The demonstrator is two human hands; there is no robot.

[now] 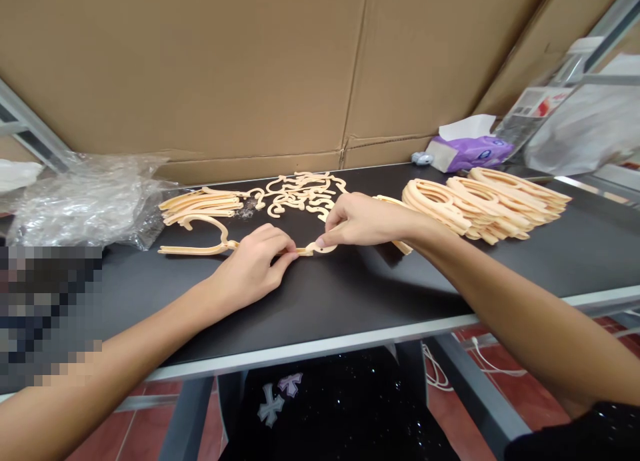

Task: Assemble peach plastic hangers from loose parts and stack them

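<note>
A beige plastic folding hanger part [304, 252] lies low over the black tabletop between my hands. My left hand [260, 261] pinches its bar with thumb and fingers. My right hand [357, 221] grips the rounded joint at its right end, fingertips pressed together. Just left of my left hand is another hanger piece [193, 250] with a long straight arm and a curved part above it; whether it joins the held piece is hidden. Behind my hands lies a loose heap of beige hooks [303, 194]. Partly covered by my right hand and forearm are more beige pieces [400, 246].
Straight beige arms [203, 204] are stacked at the left, beside crumpled clear plastic bags [90, 198]. Folded hangers [480, 204] lie in overlapping piles at the right. A purple tissue pack [473, 152] stands behind them. Cardboard [225, 68] walls off the back; a metal edge [320, 348] runs along the front.
</note>
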